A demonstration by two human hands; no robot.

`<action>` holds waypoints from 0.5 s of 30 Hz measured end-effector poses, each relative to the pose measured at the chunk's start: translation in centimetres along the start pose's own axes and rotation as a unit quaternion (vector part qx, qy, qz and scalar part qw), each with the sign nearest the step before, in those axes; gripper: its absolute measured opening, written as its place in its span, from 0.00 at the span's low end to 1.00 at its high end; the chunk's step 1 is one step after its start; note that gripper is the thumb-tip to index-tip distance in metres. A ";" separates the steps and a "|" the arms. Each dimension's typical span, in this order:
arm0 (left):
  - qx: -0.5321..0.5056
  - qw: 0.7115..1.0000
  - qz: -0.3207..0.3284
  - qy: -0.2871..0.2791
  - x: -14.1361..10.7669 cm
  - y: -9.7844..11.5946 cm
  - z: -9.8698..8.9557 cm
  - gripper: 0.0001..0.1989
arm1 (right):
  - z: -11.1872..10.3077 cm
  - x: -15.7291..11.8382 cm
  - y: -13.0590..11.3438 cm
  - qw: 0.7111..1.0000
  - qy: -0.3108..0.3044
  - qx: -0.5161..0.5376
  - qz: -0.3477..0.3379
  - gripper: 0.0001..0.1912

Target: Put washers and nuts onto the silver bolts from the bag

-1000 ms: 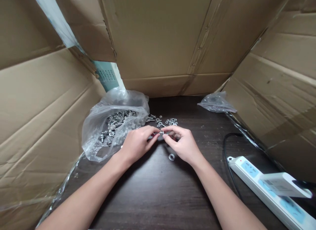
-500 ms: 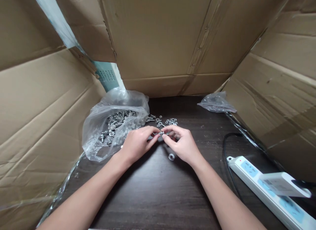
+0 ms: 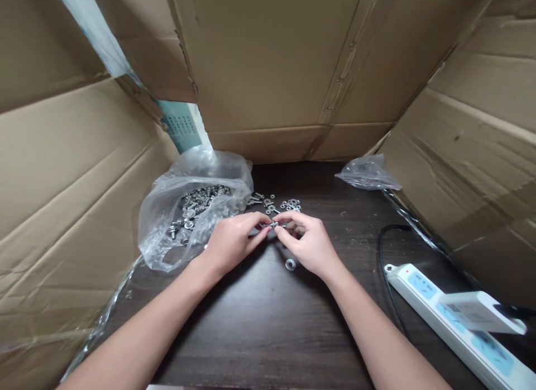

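Note:
My left hand (image 3: 240, 238) and my right hand (image 3: 307, 239) meet over the dark table, fingertips pinched on a small metal bolt (image 3: 274, 224). The bolt lies crosswise between them, and the fingers cover much of it, so its nut or washers are hard to make out. Just below my right fingers a loose flat washer (image 3: 290, 264) rests on the table. Beyond the fingertips are scattered several nuts and washers (image 3: 292, 204) and a few bolts (image 3: 256, 199).
An opened clear plastic bag (image 3: 161, 211) full of bolts stands left of my left hand. Another clear bag (image 3: 368, 173) lies at the back right. A white power strip (image 3: 435, 312) with a plugged-in charger and black cable (image 3: 382, 256) sits at right. Cardboard walls (image 3: 272, 60) surround the table.
Almost nothing differs. Both hands keep their pinch on the bolt in the same place, with only a slight shift of the fingers and the camera view.

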State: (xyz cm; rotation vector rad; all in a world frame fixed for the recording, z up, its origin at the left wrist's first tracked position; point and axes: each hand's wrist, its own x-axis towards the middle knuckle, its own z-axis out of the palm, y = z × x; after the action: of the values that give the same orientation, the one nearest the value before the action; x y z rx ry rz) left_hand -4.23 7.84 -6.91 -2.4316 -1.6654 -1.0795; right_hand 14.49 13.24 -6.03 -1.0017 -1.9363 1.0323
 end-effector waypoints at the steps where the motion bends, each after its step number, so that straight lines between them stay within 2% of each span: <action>1: 0.002 1.000 0.001 0.000 0.0 0.0 0.0 0.06 | 0.0 0.0 0.0 1.000 -0.001 0.001 0.000 0.11; 15: 0.032 0.999 -0.003 -0.010 0.1 0.2 -0.2 0.06 | -0.1 -0.1 0.2 1.000 -0.015 -0.006 -0.003 0.12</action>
State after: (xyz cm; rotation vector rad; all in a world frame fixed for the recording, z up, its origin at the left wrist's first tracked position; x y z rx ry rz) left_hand -4.13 7.74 -6.65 -2.4075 -1.6857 -0.9911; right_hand 14.70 13.25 -6.13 -0.9921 -1.9706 1.0379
